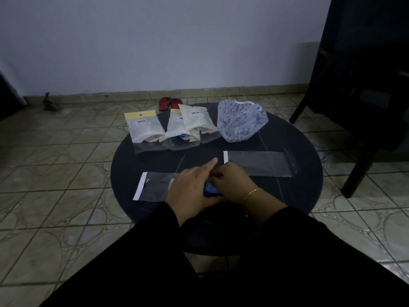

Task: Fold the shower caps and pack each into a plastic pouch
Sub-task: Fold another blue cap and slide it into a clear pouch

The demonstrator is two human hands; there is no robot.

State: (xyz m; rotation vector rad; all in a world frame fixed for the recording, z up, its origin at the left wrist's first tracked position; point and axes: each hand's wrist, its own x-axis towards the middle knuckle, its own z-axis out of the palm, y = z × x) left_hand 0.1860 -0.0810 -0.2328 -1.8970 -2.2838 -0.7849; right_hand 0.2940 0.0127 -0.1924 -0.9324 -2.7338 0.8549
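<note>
- Both hands met at the near middle of a round, dark table. Between them sat a small, tightly bundled blue shower cap, mostly hidden by the fingers.
- The left hand lay over the bundle with its index finger stretched straight forward; whether its other fingers gripped the cap could not be told.
- The right hand, a thin gold bracelet at its wrist, was curled inward and seemed to pinch the cap's upper edge.
- Likely risk: the slippery cap could spring open if either hand eased off, undoing the fold.
- A clear empty pouch with a white strip lay flat, partly under the left hand; its thin film might shift or crumple as the cap goes in.
- A second clear pouch lay just beyond the right hand.
- At the far side stood three filled pouches, beside an unfolded white cap with purple print, puffy and crinkled.
</note>
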